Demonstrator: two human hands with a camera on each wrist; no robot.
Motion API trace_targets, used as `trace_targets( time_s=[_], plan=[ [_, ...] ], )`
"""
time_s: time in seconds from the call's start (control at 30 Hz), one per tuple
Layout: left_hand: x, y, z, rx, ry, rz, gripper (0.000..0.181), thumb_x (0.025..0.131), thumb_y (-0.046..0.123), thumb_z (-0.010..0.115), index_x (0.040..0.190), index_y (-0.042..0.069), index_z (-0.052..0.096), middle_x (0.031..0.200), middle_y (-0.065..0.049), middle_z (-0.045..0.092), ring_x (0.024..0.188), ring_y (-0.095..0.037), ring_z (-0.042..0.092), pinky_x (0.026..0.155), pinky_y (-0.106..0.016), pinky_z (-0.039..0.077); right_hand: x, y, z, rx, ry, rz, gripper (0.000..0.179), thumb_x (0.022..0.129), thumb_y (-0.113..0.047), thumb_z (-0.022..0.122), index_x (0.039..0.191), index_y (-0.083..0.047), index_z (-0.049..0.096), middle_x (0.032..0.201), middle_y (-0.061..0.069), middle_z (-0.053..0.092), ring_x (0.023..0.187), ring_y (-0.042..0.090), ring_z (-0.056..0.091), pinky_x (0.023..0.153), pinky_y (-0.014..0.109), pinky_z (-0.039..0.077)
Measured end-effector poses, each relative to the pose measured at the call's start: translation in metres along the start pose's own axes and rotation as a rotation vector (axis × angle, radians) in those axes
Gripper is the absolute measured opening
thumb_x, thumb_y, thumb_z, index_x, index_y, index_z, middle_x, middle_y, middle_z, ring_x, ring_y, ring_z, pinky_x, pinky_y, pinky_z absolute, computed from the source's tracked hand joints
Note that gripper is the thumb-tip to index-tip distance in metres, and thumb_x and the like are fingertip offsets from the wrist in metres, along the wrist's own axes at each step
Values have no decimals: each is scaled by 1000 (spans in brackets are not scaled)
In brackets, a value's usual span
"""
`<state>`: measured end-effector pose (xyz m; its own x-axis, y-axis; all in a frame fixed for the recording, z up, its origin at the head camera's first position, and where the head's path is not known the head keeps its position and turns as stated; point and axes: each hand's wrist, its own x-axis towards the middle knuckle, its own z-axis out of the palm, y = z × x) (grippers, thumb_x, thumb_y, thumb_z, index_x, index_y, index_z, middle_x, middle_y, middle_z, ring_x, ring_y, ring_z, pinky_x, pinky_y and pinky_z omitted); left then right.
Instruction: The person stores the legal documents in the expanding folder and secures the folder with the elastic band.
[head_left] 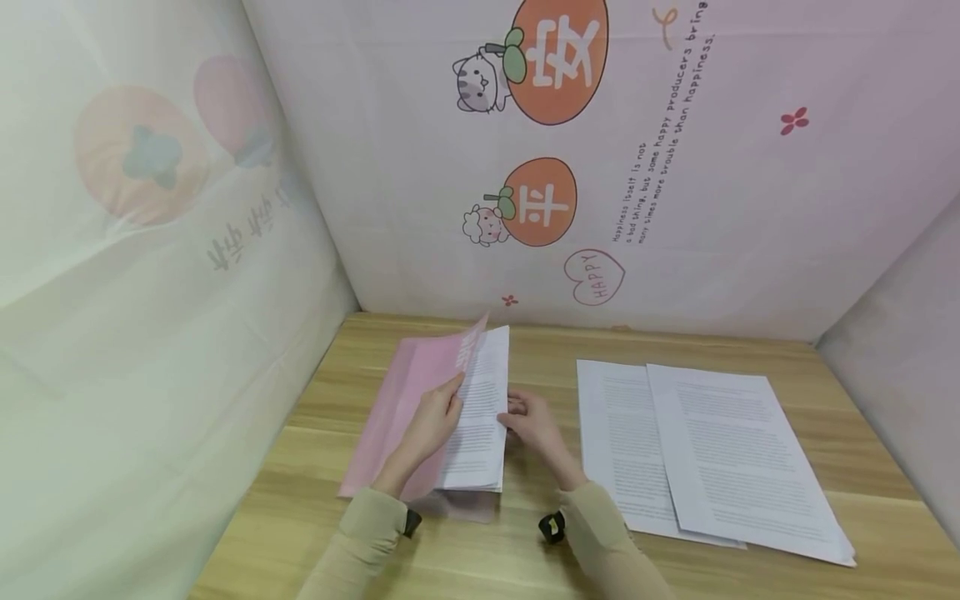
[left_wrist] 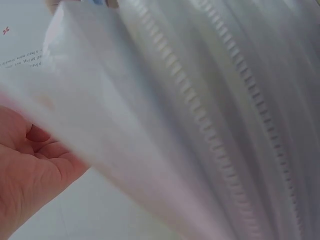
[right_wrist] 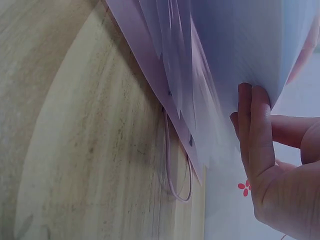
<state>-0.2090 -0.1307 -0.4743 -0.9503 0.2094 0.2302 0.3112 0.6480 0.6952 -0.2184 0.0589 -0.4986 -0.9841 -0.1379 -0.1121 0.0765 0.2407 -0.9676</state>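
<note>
A pink document folder (head_left: pixel 397 383) with clear inner sleeves (left_wrist: pixel 165 115) stands partly open left of the table's middle. My left hand (head_left: pixel 431 421) grips its raised cover near the edge, the curled fingers partly hidden behind it in the left wrist view. A stack of printed sheets (head_left: pixel 482 425) lies tilted inside the folder. At the stack's right edge, my right hand (head_left: pixel 534 423) pinches the paper, thumb in front and fingers (right_wrist: pixel 260 130) flat against the back. Beneath the sheets, a translucent sleeve (head_left: pixel 457 505) sticks out at the bottom.
Two overlapping piles of printed paper, a left one (head_left: pixel 607 442) and a right one (head_left: pixel 738 450), lie on the right of the wooden table (head_left: pixel 480 567). A pink elastic loop (right_wrist: pixel 172 185) hangs from the folder. Printed cloth (head_left: pixel 420 167) walls the table's back and sides.
</note>
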Motion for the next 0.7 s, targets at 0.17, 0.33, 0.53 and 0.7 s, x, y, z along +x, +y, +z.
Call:
trace_targets(
  time_s=[0.17, 0.33, 0.53, 0.7],
  plan=[
    [0, 0, 0, -9, -11, -15, 48, 95, -1, 44, 141, -10, 46, 65, 3, 39, 51, -5, 31, 48, -16, 31, -3, 0, 1, 12, 1, 19, 53, 87, 3, 64, 139, 4, 52, 119, 29, 67, 91, 25, 72, 74, 44, 61],
    [1, -1, -1, -4, -1, -19, 48, 95, -1, 44, 142, -10, 46, 66, 3, 39, 53, -6, 31, 50, -16, 32, -6, -2, 0, 19, 5, 13, 51, 88, 5, 61, 138, 4, 52, 116, 29, 68, 89, 25, 72, 76, 45, 61],
    [0, -1, -1, 4, 16, -1, 48, 94, -1, 44, 141, -10, 47, 65, 3, 39, 52, -5, 30, 49, -16, 32, -7, -4, 3, 28, 5, -2, 51, 87, 8, 61, 137, 5, 53, 115, 31, 68, 88, 28, 72, 76, 46, 61],
    [0, 0, -1, -11, -1, 2, 47, 95, -1, 44, 141, -11, 46, 64, 3, 39, 50, -4, 30, 47, -14, 29, -7, -8, 7, 39, -17, -35, 53, 86, 9, 61, 138, 8, 51, 116, 35, 65, 93, 37, 72, 73, 46, 61]
  ],
)
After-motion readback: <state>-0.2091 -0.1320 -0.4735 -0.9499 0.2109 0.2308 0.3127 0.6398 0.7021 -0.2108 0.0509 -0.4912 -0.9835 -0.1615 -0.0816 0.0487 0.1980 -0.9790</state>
